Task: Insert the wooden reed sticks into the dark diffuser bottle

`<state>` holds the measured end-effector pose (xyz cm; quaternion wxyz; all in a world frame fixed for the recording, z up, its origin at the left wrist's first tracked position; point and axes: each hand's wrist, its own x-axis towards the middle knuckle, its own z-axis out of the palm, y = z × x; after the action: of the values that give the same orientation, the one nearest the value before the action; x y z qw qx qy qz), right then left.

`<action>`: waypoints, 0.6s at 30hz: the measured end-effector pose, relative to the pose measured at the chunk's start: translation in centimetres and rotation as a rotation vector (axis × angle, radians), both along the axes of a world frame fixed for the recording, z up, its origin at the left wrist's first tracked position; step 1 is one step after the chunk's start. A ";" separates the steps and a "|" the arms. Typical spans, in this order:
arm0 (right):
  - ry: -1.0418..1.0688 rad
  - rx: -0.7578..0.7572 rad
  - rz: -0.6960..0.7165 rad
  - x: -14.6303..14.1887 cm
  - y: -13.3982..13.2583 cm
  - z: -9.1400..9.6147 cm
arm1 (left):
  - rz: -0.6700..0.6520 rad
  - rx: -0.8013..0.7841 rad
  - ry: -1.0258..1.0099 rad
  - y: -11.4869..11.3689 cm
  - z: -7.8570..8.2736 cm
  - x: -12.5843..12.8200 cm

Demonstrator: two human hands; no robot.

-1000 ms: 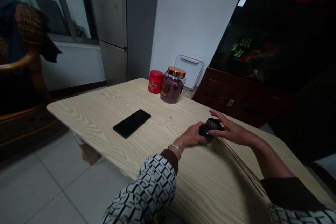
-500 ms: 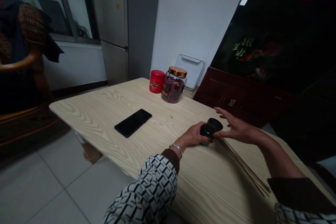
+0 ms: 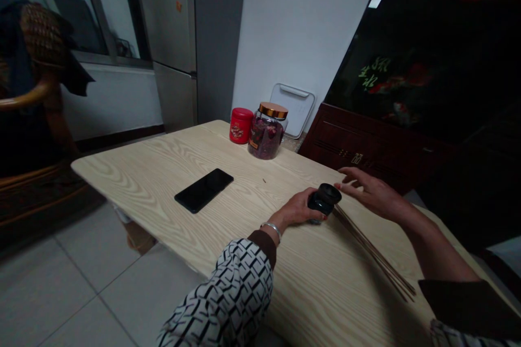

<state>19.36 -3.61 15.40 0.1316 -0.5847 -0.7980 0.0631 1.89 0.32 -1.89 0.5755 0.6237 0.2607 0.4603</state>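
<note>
My left hand (image 3: 299,207) is wrapped round a small dark glass bottle (image 3: 320,204) on the tabletop. On top of the bottle sits a round black cap (image 3: 329,192), tilted; whether it is loose cannot be made out. Just right of the cap, my right hand (image 3: 372,192) hovers over the table with thumb and fingers apart, holding nothing. A bundle of several thin brown sticks (image 3: 372,249) runs from beside the bottle toward the near right, below my right forearm. The bottle's lower part is partly hidden by my left fingers.
On the pale wooden table (image 3: 154,168) lie a black phone (image 3: 204,190) and a tiny brown bit (image 3: 264,180). Farther back stand a red canister (image 3: 241,126) and a gold-lidded jar (image 3: 266,135). A dark cabinet (image 3: 345,146) borders the far right side.
My right hand has drawn off the cap, up and a little to the right. My left hand keeps its hold on the bottle. The whole view has shifted slightly.
</note>
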 end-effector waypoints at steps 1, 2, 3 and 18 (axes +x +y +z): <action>0.020 -0.030 0.104 0.2 0.2 -0.7 | -0.001 -0.002 -0.002 0.0 0.1 -0.1; 0.027 -0.056 0.192 0.3 0.4 -1.3 | -0.003 -0.006 -0.001 -0.1 0.1 -0.1; 0.025 -0.077 0.253 0.3 0.5 -1.9 | -0.006 -0.009 0.001 -0.1 0.2 -0.2; -0.013 -0.002 0.188 -1.1 0.4 -3.5 | 0.021 0.086 0.052 -0.1 0.2 -0.1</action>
<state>18.22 -3.17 11.93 0.1193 -0.5077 -0.8502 0.0723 1.81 0.22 -1.72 0.5362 0.6569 0.2621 0.4607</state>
